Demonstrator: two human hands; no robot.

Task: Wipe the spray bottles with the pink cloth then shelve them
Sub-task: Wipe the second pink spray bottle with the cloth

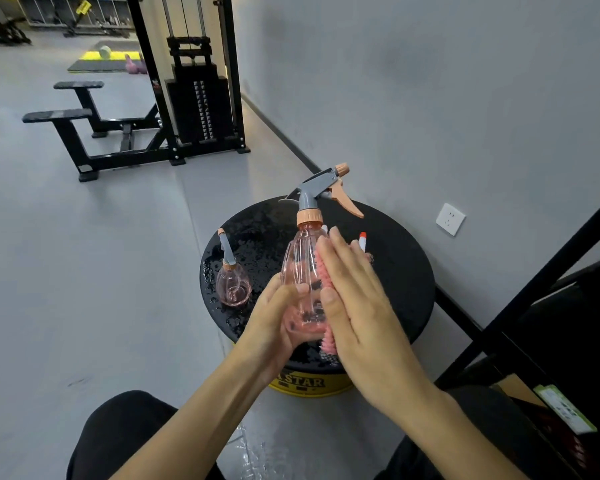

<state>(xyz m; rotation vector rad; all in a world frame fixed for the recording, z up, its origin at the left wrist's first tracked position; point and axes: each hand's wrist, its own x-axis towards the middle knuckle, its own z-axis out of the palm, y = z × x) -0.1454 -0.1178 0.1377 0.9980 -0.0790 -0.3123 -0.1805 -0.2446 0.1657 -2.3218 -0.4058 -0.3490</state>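
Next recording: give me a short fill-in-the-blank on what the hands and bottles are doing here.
1. The left hand grips the ____ half of the large spray bottle.
2. The right hand, fingers straight, presses the ____ against that bottle's side.
3. The small spray bottle stands on the black stool, to the large one's ____.
Missing words: lower; pink cloth; left.

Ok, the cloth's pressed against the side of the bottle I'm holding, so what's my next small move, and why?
Probably turn the spray bottle with the left hand while the right hand rubs the pink cloth along it: the cloth, pressed flat, covers only one side of the bottle.
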